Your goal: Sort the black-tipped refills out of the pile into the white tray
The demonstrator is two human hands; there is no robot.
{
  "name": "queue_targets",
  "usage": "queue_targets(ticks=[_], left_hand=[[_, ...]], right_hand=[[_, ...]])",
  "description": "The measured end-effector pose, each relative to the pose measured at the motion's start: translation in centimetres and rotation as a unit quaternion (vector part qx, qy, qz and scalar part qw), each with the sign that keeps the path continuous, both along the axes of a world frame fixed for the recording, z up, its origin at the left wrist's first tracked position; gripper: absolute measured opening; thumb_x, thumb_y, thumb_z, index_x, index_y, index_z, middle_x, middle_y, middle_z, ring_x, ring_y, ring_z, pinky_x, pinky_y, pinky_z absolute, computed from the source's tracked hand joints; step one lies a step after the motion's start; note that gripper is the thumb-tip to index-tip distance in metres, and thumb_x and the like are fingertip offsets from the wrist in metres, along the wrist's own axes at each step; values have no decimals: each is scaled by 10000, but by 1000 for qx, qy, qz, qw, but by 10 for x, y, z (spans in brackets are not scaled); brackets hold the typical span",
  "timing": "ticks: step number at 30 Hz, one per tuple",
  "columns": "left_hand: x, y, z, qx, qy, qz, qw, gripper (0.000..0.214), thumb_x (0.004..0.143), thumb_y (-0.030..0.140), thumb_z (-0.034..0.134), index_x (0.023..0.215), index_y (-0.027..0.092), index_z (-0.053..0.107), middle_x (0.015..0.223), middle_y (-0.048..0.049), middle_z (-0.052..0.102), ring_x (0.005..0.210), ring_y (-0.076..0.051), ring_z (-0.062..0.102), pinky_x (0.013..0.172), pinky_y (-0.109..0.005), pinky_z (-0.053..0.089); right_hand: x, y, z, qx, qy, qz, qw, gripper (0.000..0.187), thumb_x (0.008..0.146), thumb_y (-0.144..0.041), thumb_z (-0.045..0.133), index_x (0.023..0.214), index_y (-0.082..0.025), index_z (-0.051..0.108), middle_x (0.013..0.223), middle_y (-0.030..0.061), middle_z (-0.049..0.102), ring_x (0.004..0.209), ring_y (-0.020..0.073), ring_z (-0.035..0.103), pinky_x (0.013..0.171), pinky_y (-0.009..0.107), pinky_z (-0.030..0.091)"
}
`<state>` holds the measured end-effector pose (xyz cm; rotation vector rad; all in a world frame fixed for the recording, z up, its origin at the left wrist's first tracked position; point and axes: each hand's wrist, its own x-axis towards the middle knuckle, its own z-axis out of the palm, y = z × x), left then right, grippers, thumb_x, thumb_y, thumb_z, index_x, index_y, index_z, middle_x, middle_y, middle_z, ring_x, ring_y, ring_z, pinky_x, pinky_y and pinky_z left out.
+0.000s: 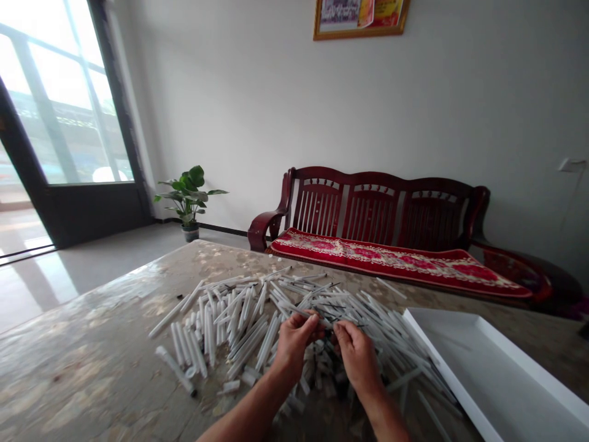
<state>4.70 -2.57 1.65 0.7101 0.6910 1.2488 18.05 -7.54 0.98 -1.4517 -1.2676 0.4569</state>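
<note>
Above a heap of pen parts, my left hand (pixel 295 339) is closed around a slim whitish pen barrel (pixel 289 306). My right hand (pixel 358 353) pinches close to the barrel's right end; its fingertips hide what exactly they grip. Under and around both hands lie many translucent white pen tubes (pixel 248 344), with thin dark refills among some of them. Short white caps (pixel 230 387) are scattered nearer to me. One thicker tube with a dark end (pixel 176 371) lies apart at the left.
A shallow white tray (pixel 506 393) stands on the right of the patterned tabletop (pixel 83 368). Behind the table are a dark red wooden bench (pixel 368 209) with a red floral cover (pixel 391 258) and a potted plant (pixel 188 199). A glass door (pixel 69 110) is at the left.
</note>
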Motion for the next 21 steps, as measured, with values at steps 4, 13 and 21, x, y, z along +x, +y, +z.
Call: queue_targets(ticks=[4, 13, 21], left_hand=[[0, 0, -1, -3, 8, 3, 1000, 489, 444, 466, 941, 732, 133, 728, 630, -25, 720, 588, -157, 677, 580, -252, 558], [2, 0, -1, -8, 3, 11, 1000, 490, 433, 442, 947, 732, 122, 726, 614, -27, 711, 562, -152, 665, 569, -258, 552], [2, 0, 0, -9, 5, 15, 1000, 503, 439, 455, 944, 746, 122, 722, 635, -38, 726, 569, -154, 673, 566, -253, 556]], right_hand=[[-2, 0, 3, 43, 30, -2, 999, 380, 823, -548, 625, 936, -200, 727, 882, 83, 762, 820, 252, 702, 748, 325, 558], [0, 1, 0, -4, 23, -2, 1000, 419, 843, -603, 559, 816, -218, 721, 662, 47, 713, 567, 215, 650, 544, 299, 520], [-4, 2, -1, 14, 85, 3, 996, 463, 853, -595, 575, 1023, -183, 703, 873, 89, 765, 708, 233, 706, 620, 314, 566]])
